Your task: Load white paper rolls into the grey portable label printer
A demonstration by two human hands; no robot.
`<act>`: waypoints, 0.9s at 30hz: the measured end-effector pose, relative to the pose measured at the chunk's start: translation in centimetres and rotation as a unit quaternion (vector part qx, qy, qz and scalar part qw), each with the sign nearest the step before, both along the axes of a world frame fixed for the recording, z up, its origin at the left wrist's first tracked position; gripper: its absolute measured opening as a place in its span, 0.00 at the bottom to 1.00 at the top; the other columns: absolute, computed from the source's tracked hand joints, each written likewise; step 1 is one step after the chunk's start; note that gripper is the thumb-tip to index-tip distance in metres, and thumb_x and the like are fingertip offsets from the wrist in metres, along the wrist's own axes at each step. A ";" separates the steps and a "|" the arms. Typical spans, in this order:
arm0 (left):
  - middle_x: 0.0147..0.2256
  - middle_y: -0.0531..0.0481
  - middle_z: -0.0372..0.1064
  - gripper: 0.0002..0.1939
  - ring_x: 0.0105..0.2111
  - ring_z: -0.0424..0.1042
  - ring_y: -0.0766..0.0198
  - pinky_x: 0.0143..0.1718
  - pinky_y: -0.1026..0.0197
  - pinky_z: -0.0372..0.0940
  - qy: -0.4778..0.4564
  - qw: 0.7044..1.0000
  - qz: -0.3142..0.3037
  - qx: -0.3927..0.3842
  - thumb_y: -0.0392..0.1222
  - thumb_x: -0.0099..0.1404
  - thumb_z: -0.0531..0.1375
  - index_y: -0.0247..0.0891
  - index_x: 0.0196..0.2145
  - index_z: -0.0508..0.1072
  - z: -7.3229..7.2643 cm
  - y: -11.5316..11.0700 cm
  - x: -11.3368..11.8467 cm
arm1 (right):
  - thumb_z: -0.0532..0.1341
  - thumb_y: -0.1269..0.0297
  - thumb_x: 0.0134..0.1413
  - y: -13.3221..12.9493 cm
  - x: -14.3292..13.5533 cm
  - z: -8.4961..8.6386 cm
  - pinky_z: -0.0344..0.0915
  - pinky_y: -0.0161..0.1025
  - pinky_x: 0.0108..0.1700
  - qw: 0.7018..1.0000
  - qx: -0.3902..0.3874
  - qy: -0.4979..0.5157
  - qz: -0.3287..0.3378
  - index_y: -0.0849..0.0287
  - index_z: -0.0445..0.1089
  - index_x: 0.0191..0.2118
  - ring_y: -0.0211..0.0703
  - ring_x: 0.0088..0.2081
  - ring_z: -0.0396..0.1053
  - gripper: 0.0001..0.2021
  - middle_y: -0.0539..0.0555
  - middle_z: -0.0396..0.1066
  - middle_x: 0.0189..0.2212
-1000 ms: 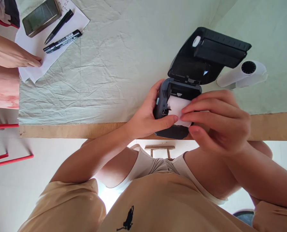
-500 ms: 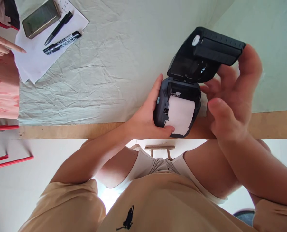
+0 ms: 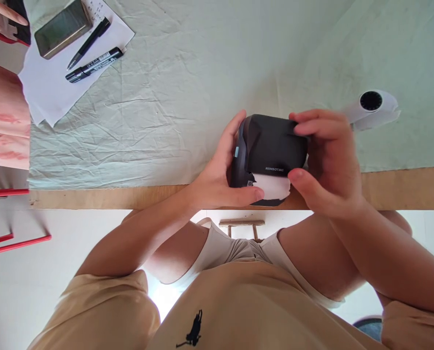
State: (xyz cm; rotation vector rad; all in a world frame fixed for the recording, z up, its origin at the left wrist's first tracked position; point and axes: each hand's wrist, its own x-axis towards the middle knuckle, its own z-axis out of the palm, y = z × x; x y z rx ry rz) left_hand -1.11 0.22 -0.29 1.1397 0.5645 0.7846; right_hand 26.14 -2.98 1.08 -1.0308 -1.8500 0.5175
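Observation:
A dark label printer (image 3: 275,141) marked NIIMBOT sits at the table's front edge, its lid lowered over the body. White label paper (image 3: 273,185) sticks out from under the lid's near edge. My left hand (image 3: 226,177) is wrapped round the printer's left side, with the thumb pressing on the paper. On the other side, my right hand (image 3: 330,155) has its fingertips on the lid's far right corner and its thumb at the near right corner. Whether the lid is latched cannot be seen.
A white paper roll with a black core (image 3: 370,101) lies at the right. Far left are paper sheets (image 3: 49,97), a phone (image 3: 63,29), a pen (image 3: 88,43) and a marker (image 3: 94,64). Another person's hand (image 3: 5,12) is at the top left corner.
The printer's lid has swung down from raised to lowered, with my right hand moving inward on it. The paper roll behind has come into view. The other person's hand moved up.

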 end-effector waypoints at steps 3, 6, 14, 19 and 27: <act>0.74 0.38 0.82 0.58 0.74 0.83 0.31 0.73 0.37 0.84 0.032 0.998 0.044 -0.031 0.81 0.63 0.84 0.52 0.79 0.77 0.4 -0.4 0.1 | 0.65 0.40 0.86 0.1 0.0 -0.6 0.91 0.65 0.66 0.996 -0.068 0.029 0.043 0.24 0.53 0.91 0.64 0.68 0.85 0.39 0.57 0.79 0.70; 0.62 0.42 0.87 0.47 0.61 0.88 0.39 0.62 0.43 0.86 0.038 0.997 0.039 -0.051 0.79 0.67 0.83 0.50 0.71 0.83 1.2 -0.7 0.4 | 0.67 0.39 0.85 0.0 0.1 -1.2 0.92 0.56 0.53 0.992 -0.109 0.013 0.069 0.28 0.52 0.91 0.58 0.56 0.87 0.40 0.54 0.83 0.61; 0.62 0.43 0.88 0.51 0.62 0.88 0.40 0.57 0.48 0.85 0.049 0.997 0.025 -0.048 0.82 0.62 0.85 0.52 0.71 0.84 1.4 0.2 0.5 | 0.70 0.43 0.83 -0.1 0.0 -1.2 0.91 0.57 0.55 0.995 -0.099 -0.001 0.027 0.34 0.57 0.89 0.59 0.58 0.86 0.40 0.57 0.82 0.65; 0.60 0.43 0.88 0.49 0.62 0.88 0.38 0.57 0.46 0.85 0.043 0.998 0.017 -0.033 0.82 0.64 0.84 0.52 0.71 0.84 1.3 0.4 0.2 | 0.65 0.40 0.88 0.1 -0.2 -1.3 0.92 0.56 0.58 0.997 -0.071 -0.002 0.021 0.31 0.54 0.91 0.57 0.60 0.87 0.38 0.57 0.81 0.68; 0.63 0.43 0.90 0.41 0.72 0.88 0.33 0.70 0.37 0.87 -0.027 0.992 0.051 -0.111 0.83 0.74 0.73 0.49 0.65 0.85 1.8 0.2 1.7 | 0.63 0.42 0.90 0.1 -0.1 -1.2 0.93 0.54 0.55 0.996 -0.072 0.024 0.036 0.24 0.56 0.91 0.56 0.58 0.87 0.35 0.55 0.82 0.67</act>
